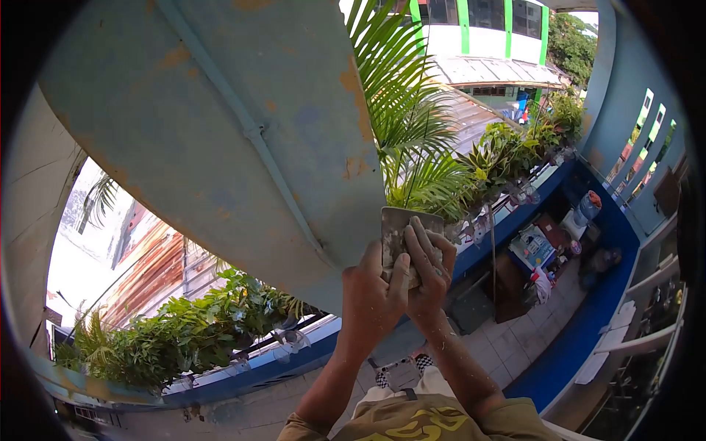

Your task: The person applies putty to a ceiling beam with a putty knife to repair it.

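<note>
Both hands are raised in front of me around a flat, rectangular grey plate (396, 219) with rounded corners, smeared with pale putty-like material. My left hand (371, 290) grips its lower left side, thumb pointing up. My right hand (432, 268) is closed against its face and right side, its fingers pressed over the smeared surface. Whether a handle lies behind the plate is hidden. Just left of the hands is a wide pale blue-grey pillar (294, 125) with brownish patches and a thin pipe (254, 132) along it. Pale specks dot my right forearm.
Leafy plants (198, 331) line the ledge, with palm fronds (408, 110) behind the hands. At right, a cluttered table (533, 246) and a water bottle (588, 208) stand by a blue wall (548, 382). Metal legs show beside my feet on the tiled floor (279, 404).
</note>
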A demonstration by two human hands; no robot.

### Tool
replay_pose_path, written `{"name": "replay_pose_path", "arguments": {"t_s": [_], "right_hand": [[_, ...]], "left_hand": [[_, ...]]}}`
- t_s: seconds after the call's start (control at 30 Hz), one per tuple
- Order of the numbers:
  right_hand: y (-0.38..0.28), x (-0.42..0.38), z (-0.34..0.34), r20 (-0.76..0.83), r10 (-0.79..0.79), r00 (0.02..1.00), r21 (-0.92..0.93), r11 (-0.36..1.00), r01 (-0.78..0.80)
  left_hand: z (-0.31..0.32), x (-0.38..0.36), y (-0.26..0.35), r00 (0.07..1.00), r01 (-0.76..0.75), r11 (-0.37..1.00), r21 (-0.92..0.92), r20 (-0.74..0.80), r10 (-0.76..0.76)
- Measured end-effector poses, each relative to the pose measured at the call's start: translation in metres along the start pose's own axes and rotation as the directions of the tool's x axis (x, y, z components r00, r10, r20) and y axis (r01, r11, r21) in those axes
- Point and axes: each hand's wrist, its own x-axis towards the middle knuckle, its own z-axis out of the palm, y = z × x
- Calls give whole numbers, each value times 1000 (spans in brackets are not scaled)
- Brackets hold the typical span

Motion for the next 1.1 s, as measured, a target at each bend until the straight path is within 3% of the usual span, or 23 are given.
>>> {"name": "replay_pose_path", "arguments": {"t_s": [0.03, 0.1, 0.13, 0.2, 0.23, 0.27, 0.33, 0.47, 0.5, 0.53, 0.57, 0.6, 0.63, 0.67, 0.73, 0.8, 0.87, 0.9, 0.97, 1.0, 1.03, 1.07, 1.1], "right_hand": [[14, -28, -7, 6, 27, 1000, -32, 999, -27], [42, -85, -26, 359, 175, 917, -21, 984, -179], [58, -103, -42, 549, 253, 797, -110, 967, -231], [122, -165, -68, 707, 519, 480, -328, 842, -428], [156, -190, -80, 728, 633, 264, -269, 618, -739], [192, -213, -91, 756, 653, 40, -205, 295, -933], [252, -278, -115, 773, 588, 238, -415, 752, -511], [248, -288, -131, 632, 758, 161, -580, 601, -550], [246, -286, -129, 469, 883, -36, -486, 224, -845], [238, -283, -129, 349, 889, -296, -273, -206, -940], [239, -287, -128, 349, 889, -297, -272, -207, -940], [249, -301, -126, 413, 894, -171, -568, 106, -816], [251, -307, -124, 511, 856, -76, -749, 400, -528], [250, -314, -122, 557, 828, 61, -578, 440, -687], [224, -305, -106, 638, 745, 192, -319, 483, -815], [175, -288, -83, 726, 555, 407, -215, 745, -631], [118, -274, -59, 799, 416, 434, -190, 859, -474], [88, -266, -49, 828, 353, 436, -195, 910, -367], [69, -283, -38, 862, 272, 428, -180, 953, -244], [75, -312, -28, 843, 254, 475, -165, 961, -222], [78, -329, -20, 820, 238, 520, -152, 967, -202], [77, -325, -23, 842, 207, 498, -108, 969, -221], [82, -328, -24, 846, 195, 496, -95, 971, -218]], "left_hand": [[11, -9, -13, 999, 17, 1000, -13, 37, -16], [44, -29, -70, 994, -49, 950, 309, 105, 17], [60, -36, -101, 987, -64, 930, 362, 160, 6], [89, -52, -156, 971, -69, 914, 400, 236, -30], [103, -58, -176, 960, -81, 857, 509, 272, -71], [114, -63, -190, 949, -107, 786, 609, 298, -102], [128, -73, -203, 934, -123, 794, 596, 341, -111], [141, -91, -224, 900, -135, 812, 567, 413, -139], [144, -94, -231, 900, -134, 814, 565, 414, -139], [144, -100, -238, 899, -95, 827, 555, 405, -168], [143, -104, -245, 899, -60, 837, 544, 394, -192], [141, -107, -249, 900, -61, 836, 545, 392, -189], [137, -112, -254, 906, -21, 838, 545, 365, -215], [133, -118, -258, 911, 23, 838, 545, 334, -243], [124, -134, -270, 950, 76, 885, 460, 236, -204], [114, -158, -292, 976, 117, 921, 372, 126, -175], [108, -180, -319, 899, 288, 895, 341, 226, -376], [104, -185, -316, 902, 295, 893, 340, 208, -377], [95, -195, -304, 665, 669, 703, 240, 229, -711], [91, -211, -314, 664, 676, 698, 236, 215, -716], [87, -231, -331, 611, 762, 647, 44, 283, -739], [82, -241, -342, 570, 816, 559, -145, 357, -740], [72, -240, -334, 572, 816, 558, -150, 344, -744]]}}
